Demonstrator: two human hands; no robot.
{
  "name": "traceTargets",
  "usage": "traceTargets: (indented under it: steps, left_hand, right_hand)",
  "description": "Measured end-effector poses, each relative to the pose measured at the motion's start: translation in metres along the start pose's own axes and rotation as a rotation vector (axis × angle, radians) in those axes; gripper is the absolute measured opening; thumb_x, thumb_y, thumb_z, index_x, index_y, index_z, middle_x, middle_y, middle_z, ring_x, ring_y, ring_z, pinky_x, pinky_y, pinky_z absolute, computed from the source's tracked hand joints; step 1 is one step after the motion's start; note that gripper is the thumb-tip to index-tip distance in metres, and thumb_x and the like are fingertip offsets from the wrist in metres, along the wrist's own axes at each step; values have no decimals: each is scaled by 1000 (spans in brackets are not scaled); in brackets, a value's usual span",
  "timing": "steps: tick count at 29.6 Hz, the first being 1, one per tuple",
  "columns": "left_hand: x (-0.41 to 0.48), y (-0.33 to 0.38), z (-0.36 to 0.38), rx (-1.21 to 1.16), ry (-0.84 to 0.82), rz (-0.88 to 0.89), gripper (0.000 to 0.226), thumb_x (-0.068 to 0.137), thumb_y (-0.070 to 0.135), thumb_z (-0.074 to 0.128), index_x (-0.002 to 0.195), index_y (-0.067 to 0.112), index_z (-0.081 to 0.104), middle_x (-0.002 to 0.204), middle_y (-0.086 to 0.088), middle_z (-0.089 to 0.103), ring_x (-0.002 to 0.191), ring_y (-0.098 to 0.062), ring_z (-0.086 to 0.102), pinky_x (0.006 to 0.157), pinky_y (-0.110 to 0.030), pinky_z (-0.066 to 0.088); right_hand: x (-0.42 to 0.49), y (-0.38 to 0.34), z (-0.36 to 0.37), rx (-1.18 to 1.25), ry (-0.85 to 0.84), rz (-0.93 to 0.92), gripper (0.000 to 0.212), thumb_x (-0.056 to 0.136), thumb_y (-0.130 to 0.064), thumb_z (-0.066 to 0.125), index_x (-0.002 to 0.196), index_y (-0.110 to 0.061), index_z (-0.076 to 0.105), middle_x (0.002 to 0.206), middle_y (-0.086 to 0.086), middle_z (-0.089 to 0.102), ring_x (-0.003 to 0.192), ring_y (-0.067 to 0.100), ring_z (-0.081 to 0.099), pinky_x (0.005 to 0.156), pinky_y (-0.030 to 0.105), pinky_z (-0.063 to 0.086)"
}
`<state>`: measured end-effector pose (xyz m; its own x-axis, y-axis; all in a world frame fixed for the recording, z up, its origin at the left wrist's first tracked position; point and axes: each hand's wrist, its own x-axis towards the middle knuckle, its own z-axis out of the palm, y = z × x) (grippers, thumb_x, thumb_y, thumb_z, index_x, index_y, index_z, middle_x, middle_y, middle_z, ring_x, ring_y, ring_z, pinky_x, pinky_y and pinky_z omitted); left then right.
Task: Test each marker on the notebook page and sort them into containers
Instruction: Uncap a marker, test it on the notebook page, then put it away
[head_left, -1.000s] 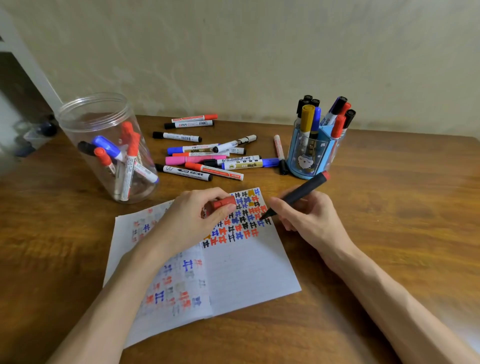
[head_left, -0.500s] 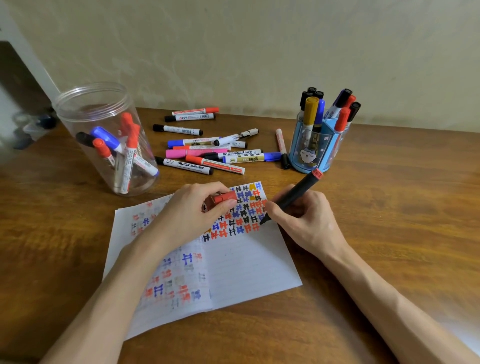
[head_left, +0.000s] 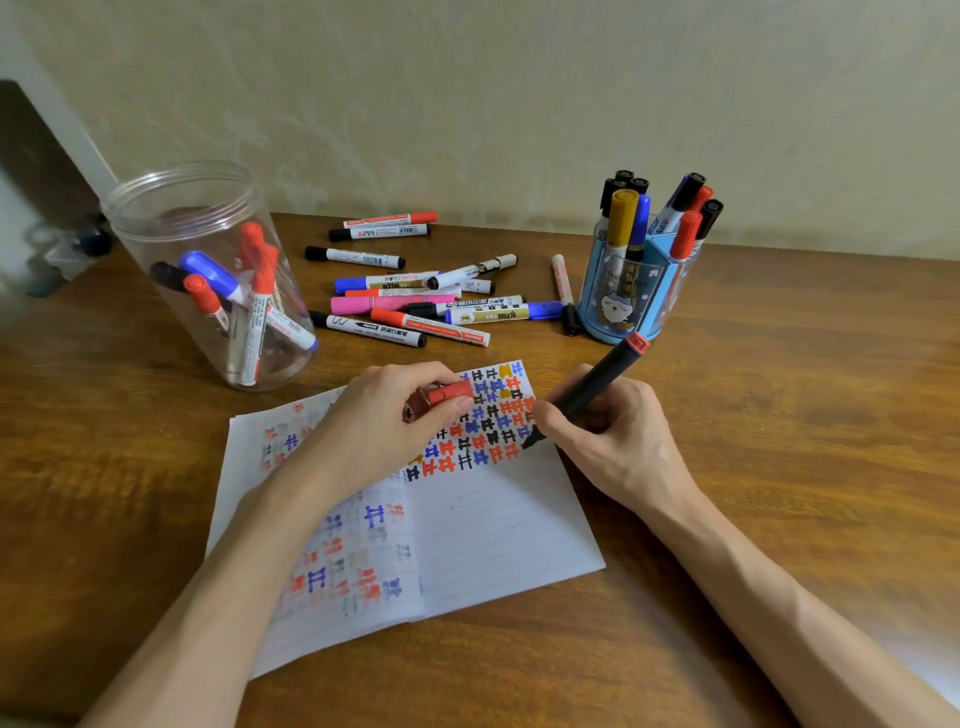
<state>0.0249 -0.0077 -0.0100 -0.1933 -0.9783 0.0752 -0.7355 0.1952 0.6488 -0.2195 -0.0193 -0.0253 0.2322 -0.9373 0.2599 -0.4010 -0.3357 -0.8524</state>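
At the notebook's (head_left: 493, 519) far edge, stroke lightly with the marker (head_left: 597, 382) gripped in the right hand (head_left: 618, 441), red cap (head_left: 449, 392) pinched in the left hand (head_left: 384, 415).

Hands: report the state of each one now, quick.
Left hand: pinches the red marker cap.
Right hand: grips the black-barrelled marker, tip down at the notebook page.
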Motion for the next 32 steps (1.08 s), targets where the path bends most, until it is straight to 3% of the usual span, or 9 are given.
traceTargets:
  steps: [7,11,18,23,32]
  left_hand:
    - [1,-1,0,8,13,11,20,96,48,62,114,41,67,101,25,69,98,3,64,79,-22,55]
    - [2,-1,1,11,5,8,21,96,47,62,116,41,66,102,25,68,99,2,64,78,-20,53]
    - [2,-1,0,9,7,8,21,97,47,62,116,41,67,102,25,68,98,4,64,77,-18,52]
    - [1,-1,1,6,5,10,20,97,46,62,115,41,66,102,25,68,98,3,64,76,-18,51]
    - [1,1,1,7,12,35,19,96,43,65,116,41,67,102,27,67,99,7,62,78,-17,52]
  right_hand:
    - [-2,-1,0,-40,21,-22,14,88,-35,72,81,-25,64,84,-10,73,80,16,71,65,35,61]
    - [0,3,-1,-14,44,-2,18,89,-32,72,83,-16,66,85,-7,75,84,15,74,71,37,63]
    - [0,1,-1,8,0,1,18,92,-29,75,88,-13,71,88,-12,76,87,3,75,71,20,61]
    - [-1,-3,-1,-11,-46,16,13,89,-30,75,82,-22,67,88,-14,76,87,6,75,74,31,65]
    - [0,2,-1,-4,26,33,13,92,-29,72,86,-19,68,86,-7,76,85,14,75,74,40,64]
